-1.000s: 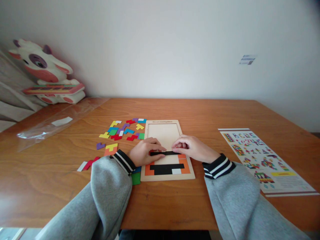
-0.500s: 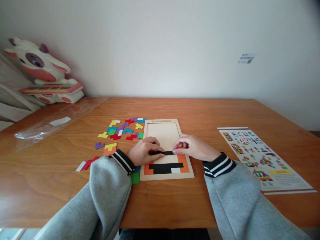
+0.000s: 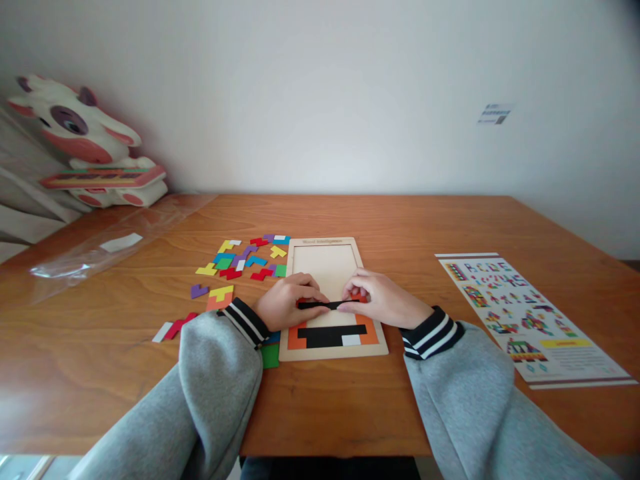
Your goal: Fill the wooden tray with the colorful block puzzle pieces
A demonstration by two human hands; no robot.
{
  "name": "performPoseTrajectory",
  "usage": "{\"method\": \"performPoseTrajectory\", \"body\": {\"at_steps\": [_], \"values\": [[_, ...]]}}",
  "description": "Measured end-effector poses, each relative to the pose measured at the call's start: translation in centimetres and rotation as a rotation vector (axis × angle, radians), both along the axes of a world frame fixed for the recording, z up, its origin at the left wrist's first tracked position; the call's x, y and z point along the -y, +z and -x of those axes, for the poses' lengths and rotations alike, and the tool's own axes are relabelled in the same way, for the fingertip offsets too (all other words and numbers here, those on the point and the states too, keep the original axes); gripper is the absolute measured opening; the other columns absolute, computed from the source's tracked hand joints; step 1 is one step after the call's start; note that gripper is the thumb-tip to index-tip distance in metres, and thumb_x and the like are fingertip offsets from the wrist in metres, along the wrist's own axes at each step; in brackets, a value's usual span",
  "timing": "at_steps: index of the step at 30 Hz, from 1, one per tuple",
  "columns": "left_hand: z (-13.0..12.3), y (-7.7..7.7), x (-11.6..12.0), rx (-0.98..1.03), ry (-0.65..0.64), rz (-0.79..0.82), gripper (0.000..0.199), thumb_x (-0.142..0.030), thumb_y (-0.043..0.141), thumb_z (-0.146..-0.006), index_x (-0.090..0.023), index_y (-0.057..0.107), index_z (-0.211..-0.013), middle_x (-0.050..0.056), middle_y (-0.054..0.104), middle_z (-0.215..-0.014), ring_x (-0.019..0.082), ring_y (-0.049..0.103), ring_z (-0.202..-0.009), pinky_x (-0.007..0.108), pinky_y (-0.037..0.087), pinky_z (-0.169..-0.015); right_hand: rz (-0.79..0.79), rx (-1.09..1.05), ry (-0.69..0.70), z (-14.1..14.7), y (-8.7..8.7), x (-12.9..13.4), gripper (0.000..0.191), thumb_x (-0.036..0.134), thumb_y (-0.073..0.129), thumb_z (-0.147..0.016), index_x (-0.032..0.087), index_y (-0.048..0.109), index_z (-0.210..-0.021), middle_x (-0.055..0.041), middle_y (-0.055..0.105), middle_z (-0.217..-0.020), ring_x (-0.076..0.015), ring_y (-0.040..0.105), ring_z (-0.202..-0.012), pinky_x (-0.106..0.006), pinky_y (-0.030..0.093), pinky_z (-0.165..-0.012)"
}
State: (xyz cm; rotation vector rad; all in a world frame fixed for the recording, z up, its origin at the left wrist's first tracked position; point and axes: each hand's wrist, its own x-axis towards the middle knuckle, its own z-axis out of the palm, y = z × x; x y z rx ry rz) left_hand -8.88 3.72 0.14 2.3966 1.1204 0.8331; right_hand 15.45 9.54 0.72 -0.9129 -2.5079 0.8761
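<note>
Over the pale wooden puzzle tray (image 3: 333, 356), a long thin black puzzle piece (image 3: 333, 306) lies level across the middle. My left hand (image 3: 287, 301) pinches its left part between thumb and fingers. Closer to its middle and right, my right hand (image 3: 384, 298) is closed on the same piece with thumb and fingertips. Whether the piece rests on the tray floor or is slightly lifted, I cannot tell. At the tray's near end lie a black piece (image 3: 325, 337), a white square (image 3: 351, 340) and orange pieces (image 3: 369, 335). My hands partly hide other orange pieces.
Colourful loose puzzle pieces (image 3: 231, 274) are scattered left of the tray. A green piece (image 3: 271, 356) lies beside my left cuff. A printed pattern sheet (image 3: 530, 320) lies at right. A clear plastic bag (image 3: 85, 257) and a cow toy keyboard (image 3: 105, 177) are at far left.
My right hand has shifted slightly left along the black piece, so its thumb is now close to my left fingertips. My left hand has stayed in place.
</note>
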Motion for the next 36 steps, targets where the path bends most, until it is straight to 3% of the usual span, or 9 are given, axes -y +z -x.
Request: {"method": "performPoseTrajectory", "body": {"at_steps": [11,21,29,36], "values": [[0.06,-0.13,-0.10,0.009,-0.008,-0.013,0.019,-0.035,0.068,-0.091,-0.020,0.078,-0.095,0.006,0.069,-0.089,0.014,0.065,-0.079,0.024,0.053,-0.073,-0.006,0.013,-0.018,0.13,0.15,0.26,0.027,0.045,0.074,-0.085,0.018,0.068,-0.085,-0.0036,0.062,-0.086,-0.0159,0.061,-0.076,-0.030,0.050,-0.071],[0.08,-0.21,-0.12,-0.002,-0.008,-0.049,0.021,-0.038,0.068,-0.091,-0.020,0.078,-0.096,0.006,0.069,-0.087,0.015,0.064,-0.078,0.026,0.053,-0.072,-0.011,-0.004,-0.022,0.09,0.10,0.26,0.032,0.050,0.073,-0.085,0.018,0.068,-0.084,-0.0037,0.062,-0.086,-0.0154,0.060,-0.074,-0.030,0.050,-0.070],[0.32,-0.14,-0.30,0.024,0.189,-0.155,0.019,-0.026,0.057,-0.097,-0.017,0.073,-0.101,0.004,0.067,-0.079,0.014,0.061,-0.071,0.025,0.050,-0.068,-0.019,-0.073,-0.105,-0.38,0.29,-0.17,0.034,0.049,0.059,-0.094,0.018,0.068,-0.084,-0.0034,0.060,-0.085,-0.0135,0.059,-0.069,-0.029,0.049,-0.068],[0.60,-0.19,-0.28,-0.106,0.129,-0.189,0.020,-0.032,0.059,-0.096,-0.017,0.073,-0.098,0.004,0.067,-0.077,0.014,0.059,-0.070,0.028,0.049,-0.070,-0.030,-0.031,-0.106,-0.59,-0.05,-0.20,0.032,0.050,0.066,-0.090,0.019,0.068,-0.085,-0.0035,0.060,-0.088,-0.0151,0.061,-0.075,-0.031,0.050,-0.073]]}}
